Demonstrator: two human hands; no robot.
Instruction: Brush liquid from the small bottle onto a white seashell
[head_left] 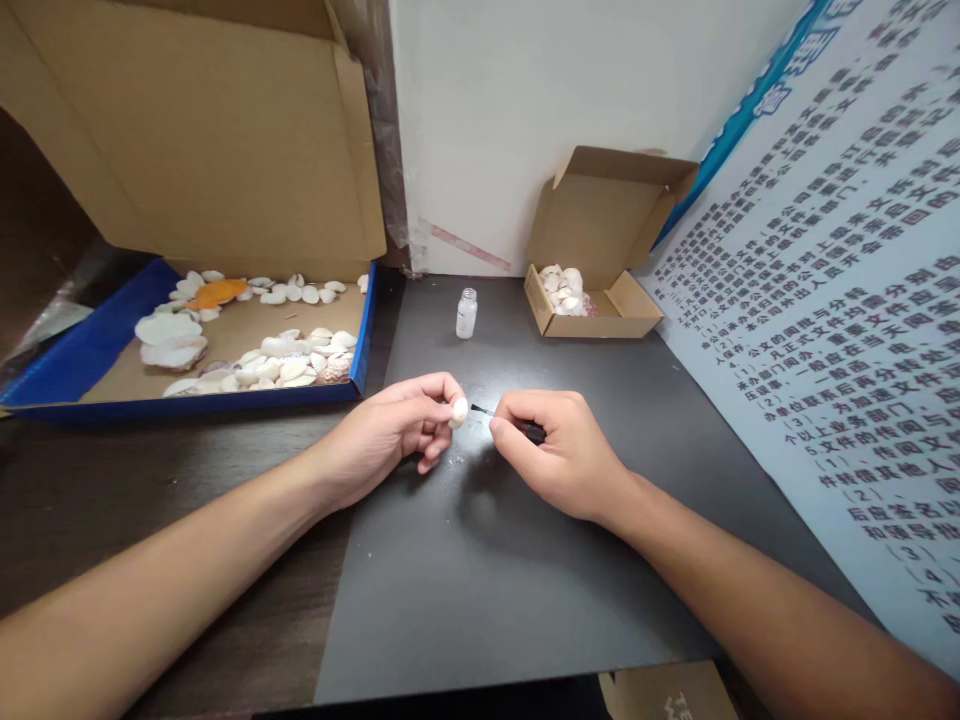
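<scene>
Between the thumb and fingers of my left hand (401,425) is a small white seashell (459,412), held above the dark mat. My right hand (559,445) is closed on a small brush (481,409) with a black cap-like handle, partly hidden in the palm. The dark brush tip points left and sits close to the shell; whether they touch I cannot tell. Beyond both hands a small clear bottle (466,315) stands upright without a cap, with whitish contents.
At the left, an open blue-sided cardboard box (255,395) holds many white shells and one orange piece (217,293). A smaller open carton (600,325) with shells stands at the back right. A printed board (825,300) slants along the right side; a white panel (525,100) rises behind.
</scene>
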